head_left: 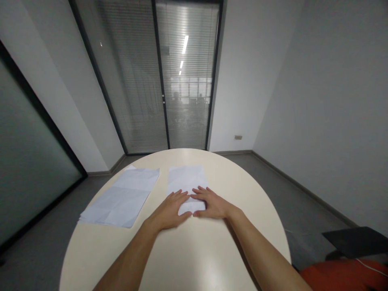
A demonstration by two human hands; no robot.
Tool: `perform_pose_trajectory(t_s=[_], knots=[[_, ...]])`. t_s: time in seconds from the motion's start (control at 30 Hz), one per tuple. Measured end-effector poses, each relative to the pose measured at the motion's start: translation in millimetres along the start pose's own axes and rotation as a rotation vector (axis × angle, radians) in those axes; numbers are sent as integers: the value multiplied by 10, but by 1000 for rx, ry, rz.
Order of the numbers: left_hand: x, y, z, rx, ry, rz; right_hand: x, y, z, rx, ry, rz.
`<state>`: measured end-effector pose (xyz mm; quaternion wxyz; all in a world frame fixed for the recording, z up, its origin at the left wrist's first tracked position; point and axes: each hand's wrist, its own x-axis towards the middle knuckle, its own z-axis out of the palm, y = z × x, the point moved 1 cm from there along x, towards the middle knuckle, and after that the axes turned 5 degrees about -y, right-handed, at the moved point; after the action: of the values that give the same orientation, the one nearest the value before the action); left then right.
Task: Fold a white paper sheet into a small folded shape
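Note:
A white sheet of paper (187,178) lies on the round cream table (184,254), partly covered by both hands. My left hand (172,210) rests flat on its near left part, fingers stretched out. On the near right part lies my right hand (210,203), also flat with its fingers apart. The two thumbs almost meet at the sheet's near edge, and the fingertips come close together above them. Neither hand grips anything. To the left sits a stack of creased white paper sheets (121,198), apart from my left hand.
Beyond the table stands a glass partition with blinds (188,113). White walls (327,113) rise at the right, with a socket plate (238,137) low down. At the lower right are a black flat object (357,241) and something red (336,275) with a pale cable.

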<state>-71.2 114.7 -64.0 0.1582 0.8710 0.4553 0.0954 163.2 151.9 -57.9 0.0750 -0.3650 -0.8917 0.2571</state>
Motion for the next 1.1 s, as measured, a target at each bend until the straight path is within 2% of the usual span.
perform_pose_trajectory(t_s=[0.27, 0.53, 0.8, 0.97, 1.1], knots=[[-81, -111, -135, -36, 76, -35, -20, 41, -39, 8, 20, 21], [-108, 4, -243, -73, 109, -40, -31, 77, -60, 6, 53, -44], [-80, -91, -211, -148, 104, -69, -105, 270, -111, 309, 201, -5], [-121, -143, -275, -269, 106, -112, -85, 367, -110, 298, 293, 61], [-144, -243, -272, -341, 188, -176, -74, 375, -123, 249, 372, 87]])
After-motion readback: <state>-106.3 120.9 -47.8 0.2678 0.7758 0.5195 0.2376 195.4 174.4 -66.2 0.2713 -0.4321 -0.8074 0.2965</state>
